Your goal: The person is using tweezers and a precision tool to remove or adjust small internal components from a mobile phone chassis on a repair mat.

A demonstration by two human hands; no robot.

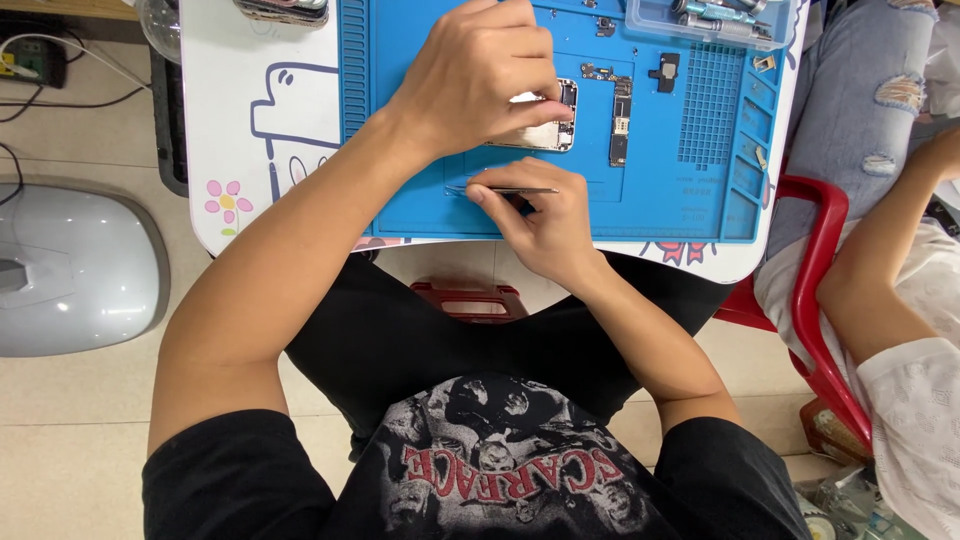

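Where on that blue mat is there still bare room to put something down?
The blue mat is bare at its left part, between its ridged left edge and the left hand, and along the front right, right of the right hand holding tweezers. The middle is crowded: the opened phone, circuit board, small parts.

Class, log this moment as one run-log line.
left hand: on opened phone | right hand: holds tweezers | surface: blue mat

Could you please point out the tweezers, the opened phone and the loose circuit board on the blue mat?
tweezers (pixel 520 190): head view, on the thin metal shaft left of the right hand's fingertips.
opened phone (pixel 553 135): head view, on its exposed inside below the left hand's fingers.
circuit board (pixel 620 125): head view, on its long vertical strip.
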